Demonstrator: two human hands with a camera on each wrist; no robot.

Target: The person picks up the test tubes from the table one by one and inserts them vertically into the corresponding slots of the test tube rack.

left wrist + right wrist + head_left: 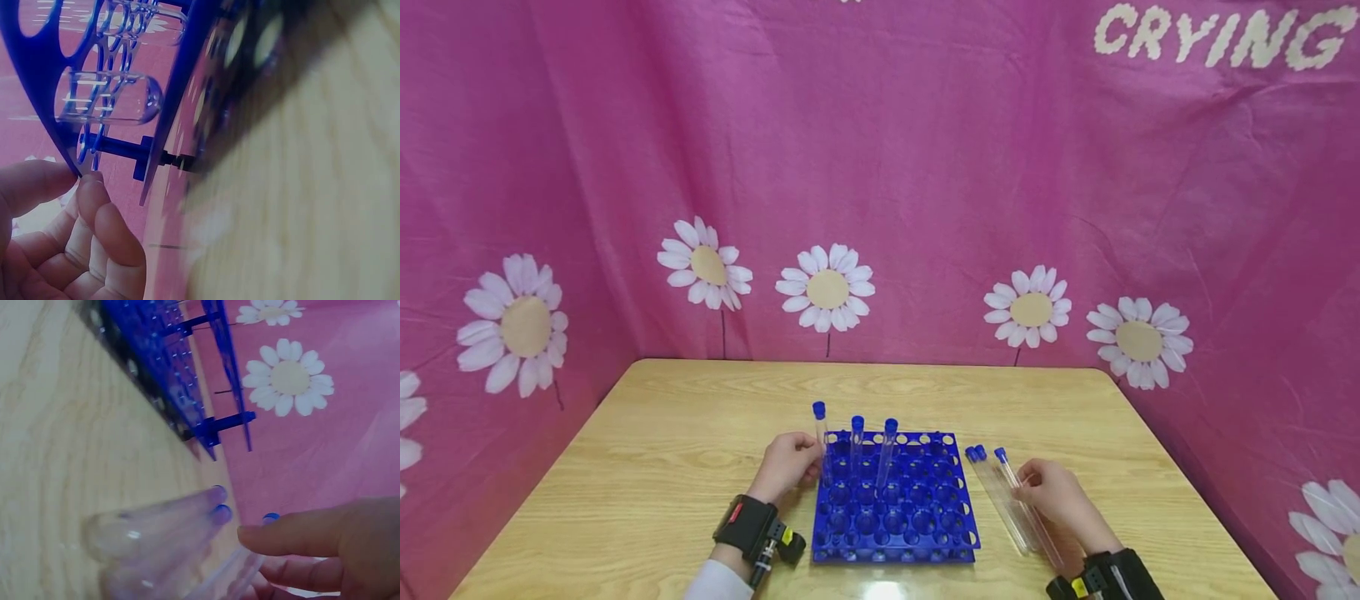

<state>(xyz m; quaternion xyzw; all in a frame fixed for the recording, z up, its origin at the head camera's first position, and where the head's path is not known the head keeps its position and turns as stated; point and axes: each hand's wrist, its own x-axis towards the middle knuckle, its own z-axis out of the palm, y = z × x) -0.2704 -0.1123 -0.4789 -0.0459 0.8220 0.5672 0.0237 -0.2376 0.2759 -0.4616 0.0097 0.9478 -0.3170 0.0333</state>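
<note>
A blue test tube rack [895, 523] stands mid-table, with three blue-capped clear test tubes upright in its back rows, among them the leftmost test tube [820, 421]. At the rack's left back corner, my left hand [786, 462] pinches the edge of its top plate between thumb and fingers, seen in the left wrist view. To the right of the rack, my right hand [1056, 493] pinches a capped test tube [1008, 470] near its upper half. Two more test tubes [997, 496] lie beside it, caps pointing away.
The wooden table [700, 433] carries the rack and tubes. A pink curtain [910, 167] printed with white daisies hangs behind and at both sides. Black wrist cameras are strapped on the left wrist [747, 527] and right wrist [1116, 575].
</note>
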